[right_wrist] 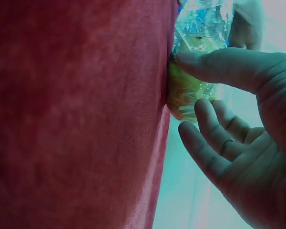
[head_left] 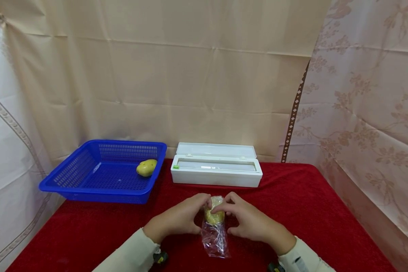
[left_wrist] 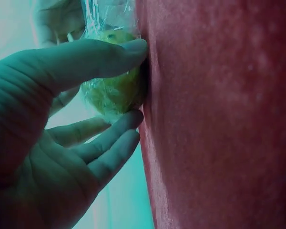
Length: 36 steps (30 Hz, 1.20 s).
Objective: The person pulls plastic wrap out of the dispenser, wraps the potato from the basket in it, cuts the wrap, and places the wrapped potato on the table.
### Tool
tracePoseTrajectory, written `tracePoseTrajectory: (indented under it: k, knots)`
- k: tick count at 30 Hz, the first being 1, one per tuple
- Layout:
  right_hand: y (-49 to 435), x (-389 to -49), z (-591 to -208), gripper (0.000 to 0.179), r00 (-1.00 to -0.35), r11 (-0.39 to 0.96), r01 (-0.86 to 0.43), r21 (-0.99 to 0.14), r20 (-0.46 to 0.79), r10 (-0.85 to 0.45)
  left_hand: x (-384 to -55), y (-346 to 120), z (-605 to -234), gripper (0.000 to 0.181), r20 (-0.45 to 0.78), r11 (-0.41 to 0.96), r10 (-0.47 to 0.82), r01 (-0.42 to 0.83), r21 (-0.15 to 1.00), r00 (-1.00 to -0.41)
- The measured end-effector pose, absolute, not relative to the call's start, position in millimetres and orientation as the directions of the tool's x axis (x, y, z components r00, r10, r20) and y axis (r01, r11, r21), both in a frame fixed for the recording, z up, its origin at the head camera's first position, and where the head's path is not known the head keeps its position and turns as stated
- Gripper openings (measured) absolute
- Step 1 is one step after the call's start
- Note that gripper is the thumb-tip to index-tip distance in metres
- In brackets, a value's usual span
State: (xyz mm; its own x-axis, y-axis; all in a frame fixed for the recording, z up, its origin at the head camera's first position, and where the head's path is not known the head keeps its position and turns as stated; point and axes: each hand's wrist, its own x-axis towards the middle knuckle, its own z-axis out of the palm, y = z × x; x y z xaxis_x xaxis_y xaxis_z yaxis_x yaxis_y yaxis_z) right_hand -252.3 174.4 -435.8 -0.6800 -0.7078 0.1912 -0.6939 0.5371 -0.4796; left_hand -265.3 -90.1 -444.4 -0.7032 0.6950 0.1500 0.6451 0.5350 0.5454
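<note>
From my remote post I see a film-wrapped fruit (head_left: 215, 218) on the red cloth (head_left: 292, 211), in front of the white box (head_left: 215, 179), between the left hand (head_left: 180, 218) and right hand (head_left: 251, 221), fingers loosely curved, thumbs parted, right forefinger touching it. I judge wrapping underway; the next move calls for folding in the loose film tail (head_left: 215, 243). Only my head view shows the blue basket (head_left: 102, 197) left of the box; wrist views reveal the fruit's low side against cloth.
</note>
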Motion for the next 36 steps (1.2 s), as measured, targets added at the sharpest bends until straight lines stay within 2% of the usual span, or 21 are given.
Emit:
tracePoseTrajectory:
  k: [4, 8, 12, 15, 21, 28, 36]
  knots:
    - [171.3, -250.2, -436.1, 0.074, -0.669, 0.566, -0.725, -0.391, 0.21, -0.713, -259.5, -88.0, -443.6, 0.086, 0.126, 0.596, 0.684, 0.651, 0.47, -0.718]
    - [168.6, -248.2, -435.0, 0.075, -0.67, 0.585, -0.732, -0.349, 0.217, -0.71, -255.8, -89.1, -441.7, 0.098, 0.121, 0.608, 0.687, 0.658, 0.444, -0.716]
    - [167.7, -247.5, -434.9, 0.076, -0.667, 0.588, -0.738, -0.332, 0.225, -0.71, -256.5, -92.2, -439.9, 0.096, 0.138, 0.57, 0.711, 0.68, 0.462, -0.69]
    - [168.6, -247.6, -435.2, 0.073, -0.653, 0.572, -0.751, -0.331, 0.237, -0.719, -258.9, -95.1, -438.2, 0.092, 0.152, 0.536, 0.728, 0.693, 0.482, -0.668]
    - [173.2, -248.2, -433.5, 0.056, -0.658, 0.55, -0.731, -0.404, 0.199, -0.727, -263.9, -97.9, -436.0, 0.064, 0.164, 0.485, 0.743, 0.69, 0.537, -0.649]
    - [175.7, -251.7, -433.5, 0.035, -0.661, 0.52, -0.714, -0.468, 0.206, -0.722, -264.7, -96.8, -434.4, 0.043, 0.216, 0.486, 0.726, 0.708, 0.512, -0.653]
    - [175.4, -254.4, -436.1, 0.018, -0.653, 0.504, -0.735, -0.453, 0.274, -0.706, -265.4, -94.0, -436.1, 0.026, 0.266, 0.506, 0.682, 0.702, 0.501, -0.681]
